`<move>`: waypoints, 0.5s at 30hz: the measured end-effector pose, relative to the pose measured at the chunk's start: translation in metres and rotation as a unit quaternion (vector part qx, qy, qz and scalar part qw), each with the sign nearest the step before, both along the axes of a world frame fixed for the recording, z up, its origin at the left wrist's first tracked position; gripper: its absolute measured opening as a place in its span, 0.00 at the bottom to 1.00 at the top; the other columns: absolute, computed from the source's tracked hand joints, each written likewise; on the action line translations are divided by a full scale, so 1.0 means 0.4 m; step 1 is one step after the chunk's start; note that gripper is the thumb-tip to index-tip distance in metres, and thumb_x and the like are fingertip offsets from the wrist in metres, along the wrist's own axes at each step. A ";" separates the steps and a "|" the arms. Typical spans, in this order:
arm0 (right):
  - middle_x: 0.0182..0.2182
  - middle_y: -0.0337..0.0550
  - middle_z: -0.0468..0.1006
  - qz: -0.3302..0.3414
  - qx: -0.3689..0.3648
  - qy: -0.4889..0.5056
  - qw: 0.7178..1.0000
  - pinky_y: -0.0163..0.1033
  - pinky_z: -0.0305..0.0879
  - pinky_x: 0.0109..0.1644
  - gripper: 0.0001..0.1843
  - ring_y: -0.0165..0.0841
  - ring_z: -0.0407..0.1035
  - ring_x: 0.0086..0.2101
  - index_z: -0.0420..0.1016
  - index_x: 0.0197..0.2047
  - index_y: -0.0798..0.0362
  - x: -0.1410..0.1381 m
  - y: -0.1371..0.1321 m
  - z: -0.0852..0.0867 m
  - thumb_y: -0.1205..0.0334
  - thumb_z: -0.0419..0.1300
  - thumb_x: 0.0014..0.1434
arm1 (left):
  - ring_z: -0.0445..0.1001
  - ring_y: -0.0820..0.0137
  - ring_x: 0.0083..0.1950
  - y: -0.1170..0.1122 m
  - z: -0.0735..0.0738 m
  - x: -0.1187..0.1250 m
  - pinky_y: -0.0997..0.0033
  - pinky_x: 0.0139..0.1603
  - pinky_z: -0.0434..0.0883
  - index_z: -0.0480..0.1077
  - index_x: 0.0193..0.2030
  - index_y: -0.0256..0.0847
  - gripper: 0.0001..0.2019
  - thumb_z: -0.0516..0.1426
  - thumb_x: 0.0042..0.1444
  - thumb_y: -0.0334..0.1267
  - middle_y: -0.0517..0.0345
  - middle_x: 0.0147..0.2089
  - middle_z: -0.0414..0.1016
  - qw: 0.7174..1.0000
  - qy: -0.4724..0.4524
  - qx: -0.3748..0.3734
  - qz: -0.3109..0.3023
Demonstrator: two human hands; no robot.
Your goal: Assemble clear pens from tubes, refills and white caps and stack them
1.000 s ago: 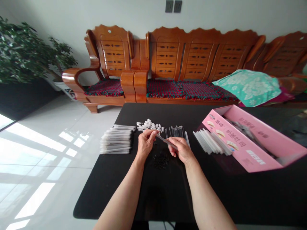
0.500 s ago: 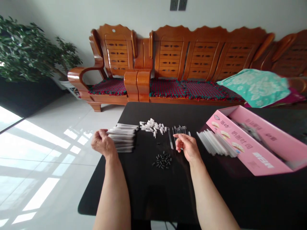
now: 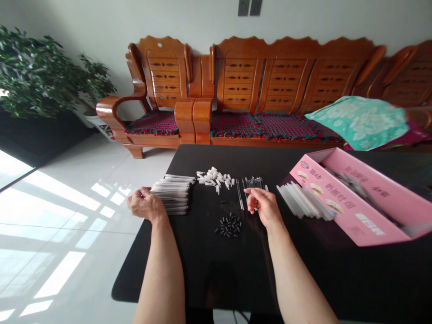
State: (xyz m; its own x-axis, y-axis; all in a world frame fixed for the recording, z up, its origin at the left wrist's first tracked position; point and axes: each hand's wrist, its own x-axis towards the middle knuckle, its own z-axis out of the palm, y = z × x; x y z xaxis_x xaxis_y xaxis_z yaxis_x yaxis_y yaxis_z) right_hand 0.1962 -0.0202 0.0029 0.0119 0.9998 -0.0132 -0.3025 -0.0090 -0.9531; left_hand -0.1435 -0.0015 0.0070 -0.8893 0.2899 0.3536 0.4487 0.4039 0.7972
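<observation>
My left hand (image 3: 146, 204) hangs at the table's left edge, its fingers curled against the left ends of a stack of clear capped pens (image 3: 173, 193). Whether it still grips one I cannot see. My right hand (image 3: 265, 204) hovers in a loose pinch over the near ends of a row of thin pen refills (image 3: 252, 182); one refill (image 3: 239, 198) lies apart just left of it. A heap of small white caps (image 3: 216, 177) lies between the stack and the refills. Small black plugs (image 3: 229, 226) are scattered nearer to me, between my hands.
A row of empty clear tubes (image 3: 303, 200) lies right of my right hand, against an open pink box (image 3: 357, 211). All of this is on a black table (image 3: 236, 279). Wooden benches (image 3: 270, 81) with cushions stand behind, a potted plant (image 3: 40, 72) at far left.
A second ago both hands held one pen at the table's middle. My left hand then carried it left to the stack, and my right hand moved to the refills. The camera shifted slightly.
</observation>
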 end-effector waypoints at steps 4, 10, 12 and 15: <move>0.18 0.38 0.74 0.001 -0.001 -0.003 1.000 0.30 0.57 0.15 0.16 0.27 0.66 0.16 0.81 0.38 0.57 0.000 0.000 0.001 0.51 0.65 0.56 | 0.70 0.56 0.56 -0.004 0.018 0.032 0.54 0.58 0.63 0.78 0.47 0.43 0.15 0.52 0.61 0.39 0.47 0.50 0.76 0.997 0.070 0.009 -0.022; 0.18 0.38 0.74 0.005 -0.001 -0.008 1.000 0.31 0.57 0.16 0.16 0.27 0.66 0.16 0.80 0.38 0.57 0.000 0.001 -0.002 0.51 0.65 0.56 | 0.68 0.60 0.63 0.020 -0.004 0.078 0.53 0.69 0.51 0.75 0.53 0.45 0.16 0.50 0.65 0.39 0.53 0.58 0.75 0.952 0.193 -0.070 -0.228; 0.18 0.38 0.74 0.006 0.000 -0.008 1.000 0.31 0.57 0.16 0.16 0.27 0.66 0.16 0.80 0.38 0.57 0.001 0.000 -0.002 0.51 0.65 0.56 | 0.65 0.58 0.65 0.028 -0.021 0.083 0.50 0.70 0.47 0.75 0.54 0.44 0.17 0.49 0.65 0.40 0.52 0.59 0.75 0.937 0.201 -0.124 -0.259; 0.18 0.38 0.74 0.007 0.002 -0.009 1.000 0.31 0.57 0.15 0.16 0.27 0.66 0.16 0.80 0.38 0.57 0.002 0.000 0.000 0.51 0.65 0.56 | 0.63 0.56 0.67 0.034 -0.037 0.085 0.47 0.71 0.43 0.76 0.53 0.44 0.17 0.49 0.65 0.42 0.52 0.61 0.73 0.925 0.205 -0.173 -0.270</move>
